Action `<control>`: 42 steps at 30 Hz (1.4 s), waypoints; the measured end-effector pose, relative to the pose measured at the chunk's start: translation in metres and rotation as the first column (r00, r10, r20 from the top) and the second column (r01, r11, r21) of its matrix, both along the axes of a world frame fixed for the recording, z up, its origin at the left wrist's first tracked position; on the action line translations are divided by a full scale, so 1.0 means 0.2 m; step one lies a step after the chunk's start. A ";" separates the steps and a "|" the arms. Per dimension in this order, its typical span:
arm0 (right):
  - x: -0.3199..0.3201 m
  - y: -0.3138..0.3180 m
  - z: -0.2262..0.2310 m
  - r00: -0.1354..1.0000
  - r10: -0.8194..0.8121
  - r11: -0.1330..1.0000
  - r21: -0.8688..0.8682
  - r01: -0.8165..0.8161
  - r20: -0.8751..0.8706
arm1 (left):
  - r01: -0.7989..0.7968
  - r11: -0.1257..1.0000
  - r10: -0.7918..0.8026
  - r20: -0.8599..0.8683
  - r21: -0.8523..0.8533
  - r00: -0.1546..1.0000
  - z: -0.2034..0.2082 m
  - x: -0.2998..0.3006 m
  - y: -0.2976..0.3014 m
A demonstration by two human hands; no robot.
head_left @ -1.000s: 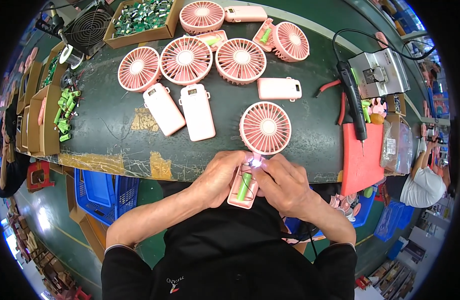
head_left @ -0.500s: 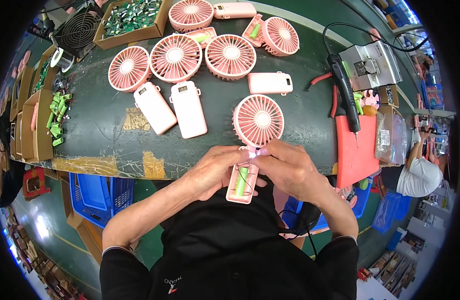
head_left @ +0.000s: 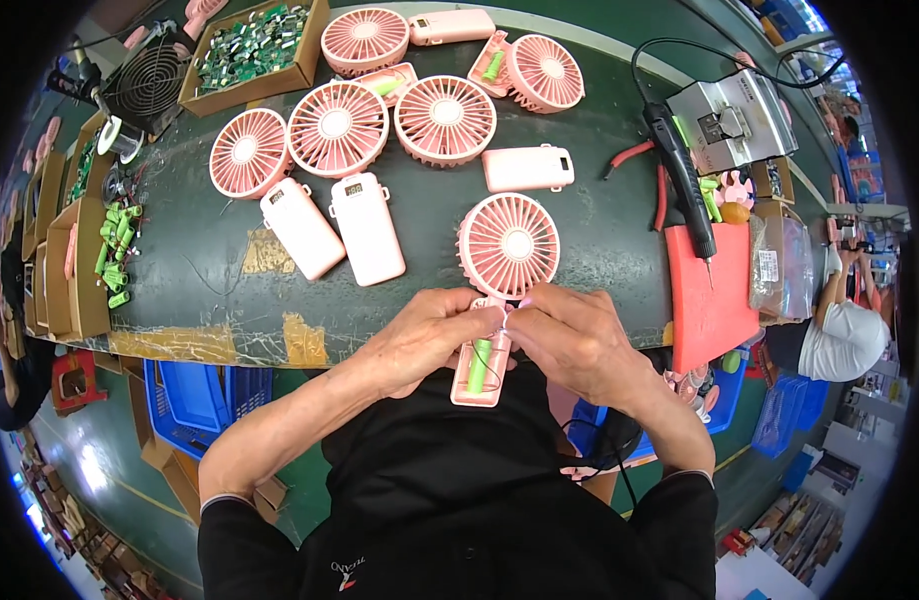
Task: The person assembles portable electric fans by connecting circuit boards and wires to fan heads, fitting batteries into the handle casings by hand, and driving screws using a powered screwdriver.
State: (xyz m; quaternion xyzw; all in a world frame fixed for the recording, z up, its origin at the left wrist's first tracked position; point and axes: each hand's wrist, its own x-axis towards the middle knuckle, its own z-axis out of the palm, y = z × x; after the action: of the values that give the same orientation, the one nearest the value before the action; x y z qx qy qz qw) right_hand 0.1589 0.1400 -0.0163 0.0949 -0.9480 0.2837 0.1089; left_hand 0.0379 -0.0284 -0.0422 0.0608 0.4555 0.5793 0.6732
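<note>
A pink handheld fan (head_left: 509, 246) lies face up at the bench's front edge, its handle pointing at me. The handle is uncovered, and a green battery cell (head_left: 478, 366) with thin dark wires sits inside it. My left hand (head_left: 434, 335) grips the handle's upper part from the left, thumb on top near the fan's neck. My right hand (head_left: 576, 335) pinches at the same spot from the right; whatever its fingertips hold is too small and hidden to name. Beyond lie two pink handle covers (head_left: 371, 230) with small display windows, and a third cover (head_left: 528, 168) lies sideways.
Several more pink fans (head_left: 445, 116) stand farther back. A cardboard box of green circuit boards (head_left: 254, 55) is at back left, with loose green cells (head_left: 117, 250) at the left edge. On the right, an electric screwdriver (head_left: 684, 180) lies over a red foam pad (head_left: 712, 290), near red-handled pliers (head_left: 661, 195).
Both hands stay at the fan's neck, their fingertips slightly shifted. The bright glint between them has dimmed. The whole view has shifted slightly.
</note>
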 end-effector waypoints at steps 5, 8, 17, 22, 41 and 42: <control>0.02 0.02 -0.01 0.997 -0.067 0.992 -0.107 0.071 0.041 | 0.090 0.995 -0.094 -0.131 -0.041 0.987 0.01 -0.05 0.03; 0.04 0.03 -0.05 0.994 -0.100 0.943 -0.315 0.111 0.051 | 0.118 0.988 -0.136 -0.198 -0.100 0.971 0.02 -0.06 0.05; 0.14 0.00 -0.11 0.846 -0.172 0.472 -0.712 0.520 0.504 | -0.009 1.000 0.017 -0.423 0.022 0.906 -0.02 0.01 -0.01; 0.12 -0.06 -0.10 0.843 -0.164 0.400 -0.747 0.531 0.512 | -0.044 0.997 0.065 -0.413 0.060 0.908 -0.02 0.04 -0.04; 0.11 -0.12 -0.12 0.881 -0.190 0.430 -0.770 0.471 0.433 | -0.063 0.997 0.081 -0.603 0.052 0.793 0.00 0.09 -0.04; 0.11 -0.11 -0.12 0.882 -0.189 0.430 -0.771 0.470 0.432 | -0.088 0.994 0.105 -0.598 0.058 0.795 0.00 0.10 -0.04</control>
State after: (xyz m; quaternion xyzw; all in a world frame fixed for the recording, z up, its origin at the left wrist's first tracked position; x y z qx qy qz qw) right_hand 0.1802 0.1180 -0.0393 -0.2023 -0.6839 0.6985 0.0595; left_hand 0.0573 -0.0358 -0.0413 0.2266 0.6398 0.5699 0.4631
